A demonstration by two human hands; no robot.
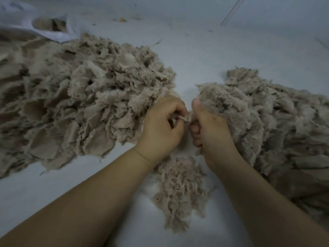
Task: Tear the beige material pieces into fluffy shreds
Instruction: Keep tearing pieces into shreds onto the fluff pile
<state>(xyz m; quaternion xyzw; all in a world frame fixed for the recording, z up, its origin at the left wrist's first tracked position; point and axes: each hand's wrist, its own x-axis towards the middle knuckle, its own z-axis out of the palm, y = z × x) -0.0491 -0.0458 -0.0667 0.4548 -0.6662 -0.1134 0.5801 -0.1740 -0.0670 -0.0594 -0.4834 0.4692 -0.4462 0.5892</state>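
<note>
A big heap of flat beige material pieces covers the left of the white surface. A second beige heap, fluffier, lies on the right. Between my forearms sits a small pile of fluffy shreds. My left hand and my right hand meet in the middle, knuckles almost touching. Both pinch one small beige piece stretched between them. Most of that piece is hidden inside my fingers.
The white surface runs far back and to the front left. A white bag or cloth with more beige material in it lies at the back left. Small bits of debris dot the far surface.
</note>
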